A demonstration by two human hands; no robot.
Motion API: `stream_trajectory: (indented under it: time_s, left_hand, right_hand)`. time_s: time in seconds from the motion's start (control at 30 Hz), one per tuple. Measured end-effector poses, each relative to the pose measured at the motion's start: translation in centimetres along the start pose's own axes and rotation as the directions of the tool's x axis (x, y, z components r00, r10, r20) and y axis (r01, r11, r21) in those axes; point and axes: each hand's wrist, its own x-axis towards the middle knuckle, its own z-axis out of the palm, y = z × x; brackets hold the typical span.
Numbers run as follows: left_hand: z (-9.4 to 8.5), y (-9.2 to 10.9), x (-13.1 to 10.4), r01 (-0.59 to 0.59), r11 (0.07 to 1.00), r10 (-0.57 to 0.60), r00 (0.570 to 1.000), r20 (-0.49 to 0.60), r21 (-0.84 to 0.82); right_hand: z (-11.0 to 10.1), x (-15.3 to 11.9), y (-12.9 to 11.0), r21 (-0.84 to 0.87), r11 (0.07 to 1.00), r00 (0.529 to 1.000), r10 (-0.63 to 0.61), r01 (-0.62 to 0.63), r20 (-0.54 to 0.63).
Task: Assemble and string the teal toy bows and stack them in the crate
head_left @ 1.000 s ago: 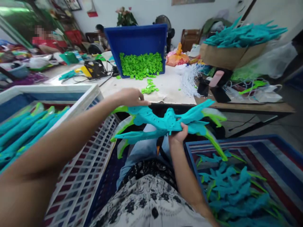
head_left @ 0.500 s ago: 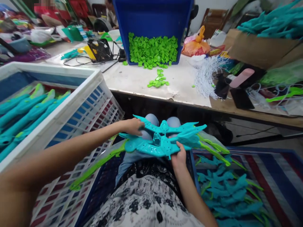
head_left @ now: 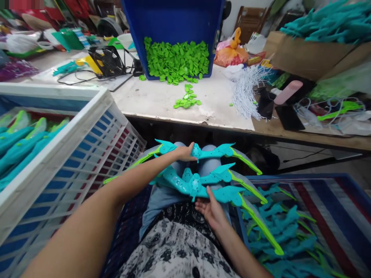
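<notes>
Across my lap lie several turquoise toy bows with lime-green limbs. The farthest toy bow is in my left hand, whose fingers close round it just left of its centre. Nearest my body is another toy bow, its green limb slanting down to the right. Below this one my right hand is palm up with fingers apart, the thumb against the bow's front edge. A third toy bow lies between them. My left forearm covers part of the bows' left ends.
A white plastic crate on the left holds more turquoise-and-green pieces. Many bows are piled low on the right. On the table are a tipped blue bin with green parts, white strings and a fan.
My left hand has moved right, from the bows' left end to near the centre of the far one. The bows have spread apart. My right hand has shifted down and its fingers have opened.
</notes>
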Motion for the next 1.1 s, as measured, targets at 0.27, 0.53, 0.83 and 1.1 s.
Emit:
stream_trajectory:
  time_s: [0.27, 0.53, 0.83, 1.1]
  left_hand:
    - [5.9, 0.0, -0.9, -0.021, 0.999, 0.044, 0.822, -0.567, 0.048]
    - [5.5, -0.7, -0.8, -0.083, 0.985, 0.145, 0.873, -0.465, 0.152]
    - [4.3, -1.6, 0.5, -0.033, 0.999, 0.046, 0.871, -0.489, 0.035]
    - [3.4, -1.4, 1.6, -0.115, 0.993, 0.098, 0.890, -0.446, -0.013]
  right_hand:
    - [-1.1, -5.0, -3.4, -0.601, 0.797, 0.935, 0.162, 0.064, 0.315]
    - [16.2, 7.2, -23.2, -0.655, -0.579, 0.289, -0.601, 0.485, 0.745]
    - [25.0, 16.5, -28.8, -0.861, -0.445, 0.379, -0.773, 0.245, 0.508]
    - [16.8, 12.7, -30.0, -0.945, -0.207, 0.552, -0.771, 0.252, 0.316]
